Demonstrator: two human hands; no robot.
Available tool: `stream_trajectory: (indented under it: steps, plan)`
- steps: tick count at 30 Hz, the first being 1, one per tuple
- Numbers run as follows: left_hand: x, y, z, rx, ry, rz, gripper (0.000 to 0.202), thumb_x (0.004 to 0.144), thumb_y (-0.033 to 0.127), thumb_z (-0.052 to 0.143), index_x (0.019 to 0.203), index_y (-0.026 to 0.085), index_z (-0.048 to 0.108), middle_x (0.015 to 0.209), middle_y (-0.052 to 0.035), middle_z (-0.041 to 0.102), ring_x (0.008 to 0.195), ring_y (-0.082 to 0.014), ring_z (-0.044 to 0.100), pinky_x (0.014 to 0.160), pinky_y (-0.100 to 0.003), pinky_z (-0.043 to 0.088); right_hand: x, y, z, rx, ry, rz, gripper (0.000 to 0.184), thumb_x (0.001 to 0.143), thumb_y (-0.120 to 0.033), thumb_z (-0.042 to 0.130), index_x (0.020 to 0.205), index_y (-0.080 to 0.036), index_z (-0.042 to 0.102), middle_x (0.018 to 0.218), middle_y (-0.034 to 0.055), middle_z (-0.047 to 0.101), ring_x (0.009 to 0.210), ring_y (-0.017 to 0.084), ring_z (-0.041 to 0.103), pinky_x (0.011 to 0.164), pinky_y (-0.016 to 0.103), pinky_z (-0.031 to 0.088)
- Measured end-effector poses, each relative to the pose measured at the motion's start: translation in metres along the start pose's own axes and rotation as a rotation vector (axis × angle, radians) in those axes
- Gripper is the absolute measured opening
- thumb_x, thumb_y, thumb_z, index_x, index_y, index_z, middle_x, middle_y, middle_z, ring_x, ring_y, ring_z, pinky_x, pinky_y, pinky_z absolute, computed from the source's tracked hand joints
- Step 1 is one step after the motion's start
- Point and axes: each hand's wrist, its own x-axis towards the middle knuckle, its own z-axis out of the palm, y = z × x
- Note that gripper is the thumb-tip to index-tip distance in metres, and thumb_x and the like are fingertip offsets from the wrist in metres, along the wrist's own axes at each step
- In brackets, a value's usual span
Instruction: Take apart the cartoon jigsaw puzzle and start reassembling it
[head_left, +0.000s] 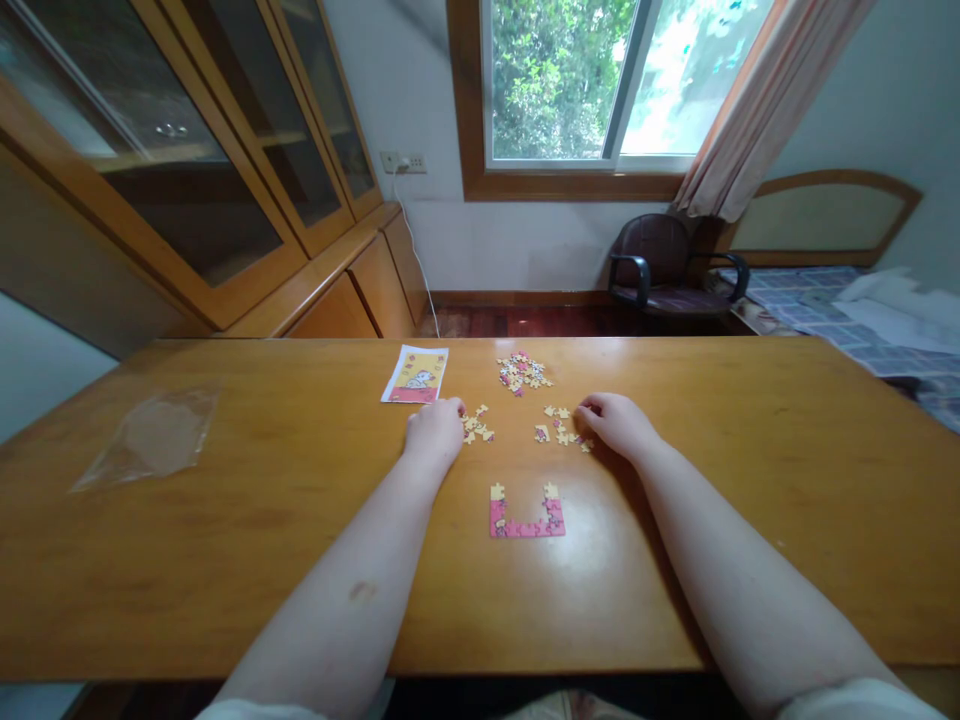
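The U-shaped puzzle (526,530) opens forward, its long axis left-right; left hand (436,432) and right hand (621,424) have curled fingers; I cannot tell whether they grasp anything.

Head-worn view, looking forward, down over table (187,570)

no readable text, labels or numbers

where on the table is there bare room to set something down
The table is bare between the plastic bag and left forearm, right of the right forearm, and between the joined puzzle pieces and its near edge. Crowded between the left hand and right hand, where loose pieces lie, with a heap beyond.
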Motion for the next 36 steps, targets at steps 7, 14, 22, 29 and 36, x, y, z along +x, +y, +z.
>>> stream_trajectory:
  steps: [7,14,22,29,36]
  plan:
    - [-0.004,0.004,-0.003,0.000,0.100,0.025,0.026,0.084,0.025,0.044,0.098,0.025,0.066,0.100,-0.0064,0.071,0.094,-0.0263,0.064,0.080,-0.038,0.048,-0.009,-0.009,-0.018,-0.137,-0.079,0.064,0.022,0.081,-0.036,0.055,0.087,-0.022,0.071,0.086,0.0055,0.071,0.072,0.017,0.060,0.059,0.024,0.037]
    - [-0.010,0.011,-0.011,0.001,0.099,0.001,0.029,0.088,0.031,0.038,0.095,0.023,0.064,0.093,-0.0079,0.071,0.087,-0.0241,0.065,0.075,-0.033,0.048,-0.007,-0.005,-0.008,-0.144,-0.016,0.004,0.025,0.085,-0.029,0.048,0.098,-0.023,0.069,0.097,0.0061,0.070,0.084,0.019,0.062,0.068,0.026,0.041]
    - [-0.009,0.012,-0.010,-0.022,0.056,-0.017,0.029,0.090,0.032,0.038,0.101,0.023,0.063,0.094,-0.0087,0.071,0.088,-0.0240,0.065,0.075,-0.032,0.048,-0.005,-0.014,0.011,-0.166,0.022,-0.278,0.032,0.093,-0.034,0.044,0.115,-0.026,0.066,0.111,0.0090,0.062,0.099,0.022,0.055,0.089,0.032,0.038]
    - [-0.012,0.019,-0.003,-0.008,0.069,0.052,0.029,0.090,0.032,0.038,0.100,0.023,0.064,0.096,-0.0080,0.071,0.088,-0.0244,0.065,0.075,-0.033,0.047,-0.007,-0.023,0.018,-0.144,-0.001,-0.368,0.037,0.096,-0.040,0.035,0.118,-0.031,0.063,0.123,0.0049,0.060,0.108,0.024,0.048,0.102,0.046,0.023]
    - [-0.017,0.027,0.001,-0.032,0.090,0.175,0.027,0.090,0.030,0.040,0.100,0.023,0.064,0.098,-0.0060,0.070,0.092,-0.0219,0.063,0.080,-0.031,0.045,-0.002,-0.022,0.023,-0.132,0.101,-0.286,0.032,0.093,-0.037,0.043,0.102,-0.025,0.071,0.111,0.0064,0.065,0.101,0.023,0.049,0.103,0.044,0.024]
